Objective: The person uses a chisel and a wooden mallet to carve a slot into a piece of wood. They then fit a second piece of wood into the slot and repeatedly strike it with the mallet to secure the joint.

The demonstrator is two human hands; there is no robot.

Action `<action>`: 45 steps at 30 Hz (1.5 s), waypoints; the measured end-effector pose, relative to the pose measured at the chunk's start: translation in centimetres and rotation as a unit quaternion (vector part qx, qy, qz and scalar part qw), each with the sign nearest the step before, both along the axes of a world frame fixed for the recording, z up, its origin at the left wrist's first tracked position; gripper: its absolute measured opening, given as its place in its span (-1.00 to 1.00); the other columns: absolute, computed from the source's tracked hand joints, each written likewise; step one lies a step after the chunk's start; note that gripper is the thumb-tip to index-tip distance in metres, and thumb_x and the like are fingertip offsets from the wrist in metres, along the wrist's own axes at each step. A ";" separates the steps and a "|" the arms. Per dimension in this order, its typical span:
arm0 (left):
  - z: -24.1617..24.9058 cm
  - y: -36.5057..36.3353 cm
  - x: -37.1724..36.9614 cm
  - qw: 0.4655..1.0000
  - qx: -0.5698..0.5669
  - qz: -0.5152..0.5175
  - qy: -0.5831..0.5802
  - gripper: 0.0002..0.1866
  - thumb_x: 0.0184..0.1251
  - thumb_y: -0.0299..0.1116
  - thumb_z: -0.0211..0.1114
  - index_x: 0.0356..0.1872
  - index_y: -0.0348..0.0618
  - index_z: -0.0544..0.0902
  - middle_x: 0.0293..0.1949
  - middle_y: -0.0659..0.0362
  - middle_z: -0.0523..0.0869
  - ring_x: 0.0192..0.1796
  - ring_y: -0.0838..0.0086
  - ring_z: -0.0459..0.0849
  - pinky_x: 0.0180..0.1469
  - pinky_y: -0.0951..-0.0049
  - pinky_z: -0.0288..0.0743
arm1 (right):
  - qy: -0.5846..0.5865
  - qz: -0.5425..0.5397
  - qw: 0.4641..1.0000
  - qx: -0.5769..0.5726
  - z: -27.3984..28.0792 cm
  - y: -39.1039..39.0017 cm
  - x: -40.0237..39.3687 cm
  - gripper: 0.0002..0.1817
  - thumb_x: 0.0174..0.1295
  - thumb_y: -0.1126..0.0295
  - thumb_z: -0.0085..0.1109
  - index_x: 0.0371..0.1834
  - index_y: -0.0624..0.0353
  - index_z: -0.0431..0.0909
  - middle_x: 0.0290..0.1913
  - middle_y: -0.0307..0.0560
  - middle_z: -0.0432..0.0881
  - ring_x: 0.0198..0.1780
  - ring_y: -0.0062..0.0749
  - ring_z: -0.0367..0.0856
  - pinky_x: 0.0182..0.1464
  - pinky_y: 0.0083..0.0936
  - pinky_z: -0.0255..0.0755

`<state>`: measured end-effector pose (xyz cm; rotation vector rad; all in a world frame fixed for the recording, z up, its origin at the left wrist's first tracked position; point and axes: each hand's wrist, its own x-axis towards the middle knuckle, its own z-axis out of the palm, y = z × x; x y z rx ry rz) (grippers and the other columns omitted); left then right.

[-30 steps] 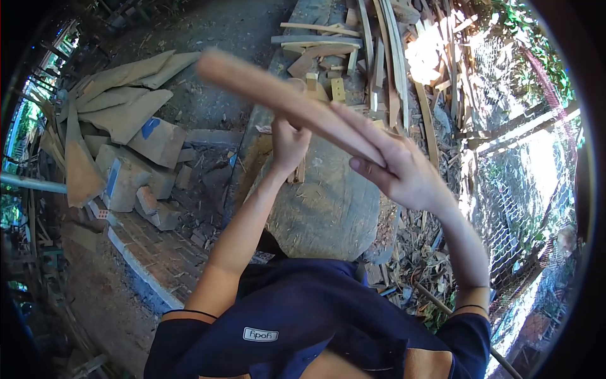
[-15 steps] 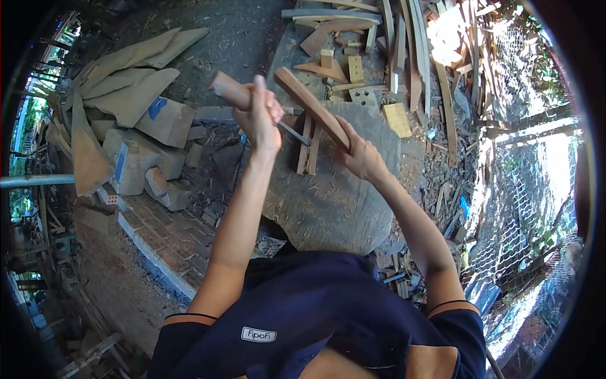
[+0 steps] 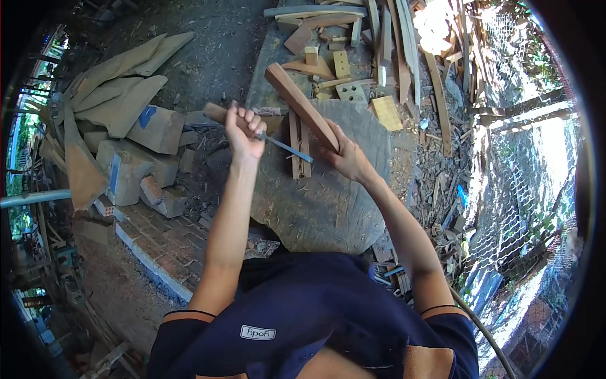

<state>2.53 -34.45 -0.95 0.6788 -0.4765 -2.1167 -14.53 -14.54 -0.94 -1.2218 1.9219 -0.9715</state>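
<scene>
My left hand is closed around the wooden handle of a chisel, whose metal blade points right and slightly down. The blade's end overlaps a slotted piece of wood lying on a round wooden block. In my right hand is the lower end of a long reddish-brown wooden bar. The bar slants up and left above the slotted piece and hides its upper part.
Wooden offcuts, yellow blocks and long strips lie beyond the block. Curved boards and stone-like blocks are stacked at the left. Wire mesh hangs at the right, over ground strewn with chips.
My left hand has lowered and turned, so the chisel blade now lies flatter across the slotted wood. The wooden bar stays in my right hand. The whole view has shifted slightly.
</scene>
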 end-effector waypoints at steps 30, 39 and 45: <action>10.7 5.0 -4.7 0.918 -0.383 -0.055 -0.093 -0.20 0.20 0.62 -0.22 -0.35 -0.03 0.37 -0.66 0.22 0.39 -0.73 0.54 0.33 -0.65 0.51 0.30 | 0.062 -0.052 0.996 0.047 0.1 0.4 0.7 -0.26 0.23 0.11 0.14 0.49 -0.20 0.10 -0.02 0.25 0.67 0.05 0.19 0.63 0.11 -0.02 0.49; 10.4 6.0 -5.0 0.898 -0.423 -0.046 -0.111 -0.30 0.32 0.50 -0.13 -0.28 -0.06 0.37 -0.64 0.23 0.41 -0.70 0.56 0.37 -0.65 0.53 0.30 | 0.040 -0.044 0.996 0.071 0.2 0.3 0.7 -0.28 0.24 0.15 0.17 0.47 -0.15 0.13 0.10 0.24 0.62 0.15 0.22 0.56 0.19 -0.04 0.42; 10.3 10.7 -8.0 0.752 -0.640 0.033 -0.153 -0.85 0.12 -0.36 0.44 -0.38 -0.10 0.63 -0.50 0.25 0.70 -0.51 0.53 0.70 -0.43 0.46 0.60 | 0.048 -0.056 0.997 0.038 -1.9 0.3 0.3 -0.36 0.25 0.08 0.11 0.41 -0.12 0.26 0.02 0.27 0.65 0.07 0.25 0.60 0.13 -0.02 0.47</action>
